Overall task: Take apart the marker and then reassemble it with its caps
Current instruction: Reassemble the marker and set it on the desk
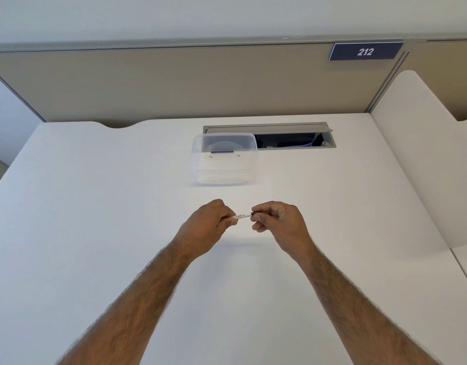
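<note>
Currently, my left hand grips the marker barrel above the desk; my right hand pinches its dark cap (long axis runs hand-to-hand, level).

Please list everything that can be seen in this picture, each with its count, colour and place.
marker: one, white barrel with a dark right end, held above the table between both hands
container: one, clear plastic, on the table beyond the hands
cable hatch: one, grey, lid open, at the table's back
table: one, white
partition: one, beige, behind the table
sign: one, dark blue, reads 212, upper right
left hand: grip on the barrel
right hand: grip on the dark end
</note>
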{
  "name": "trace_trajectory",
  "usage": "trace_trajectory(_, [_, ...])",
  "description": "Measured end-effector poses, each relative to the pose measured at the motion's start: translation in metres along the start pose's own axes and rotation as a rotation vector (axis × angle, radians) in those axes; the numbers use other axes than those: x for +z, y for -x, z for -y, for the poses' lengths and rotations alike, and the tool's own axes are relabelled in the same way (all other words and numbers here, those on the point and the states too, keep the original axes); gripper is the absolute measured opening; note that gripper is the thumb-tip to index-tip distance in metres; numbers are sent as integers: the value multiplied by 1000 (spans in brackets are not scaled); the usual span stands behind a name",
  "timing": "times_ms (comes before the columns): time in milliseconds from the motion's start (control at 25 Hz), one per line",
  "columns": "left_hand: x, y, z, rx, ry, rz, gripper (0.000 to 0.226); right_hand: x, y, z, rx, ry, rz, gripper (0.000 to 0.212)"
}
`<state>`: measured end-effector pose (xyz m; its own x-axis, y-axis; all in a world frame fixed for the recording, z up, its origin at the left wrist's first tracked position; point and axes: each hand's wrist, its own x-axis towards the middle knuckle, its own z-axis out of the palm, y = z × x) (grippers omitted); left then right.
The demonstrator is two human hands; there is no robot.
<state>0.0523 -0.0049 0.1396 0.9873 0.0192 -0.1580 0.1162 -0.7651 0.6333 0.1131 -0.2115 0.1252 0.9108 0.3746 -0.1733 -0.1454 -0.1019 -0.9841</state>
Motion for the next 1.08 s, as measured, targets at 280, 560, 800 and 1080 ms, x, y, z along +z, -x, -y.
trace_trajectory(280, [-8,2,-7,-51,-44,20,11,1,3,-5,-2,52,-1,16])
trace_trajectory(560, [-10,0,-14,-33,-40,38,25,-2,1,0,-13,55,-9,16])
trace_trajectory(800, [-12,0,-14,6,-93,-61,14,2,1,2,-17,37,-15,16])
trace_trajectory(1080, [-11,0,-16,43,-102,-80,13,5,0,2,-20,51,-10,17])
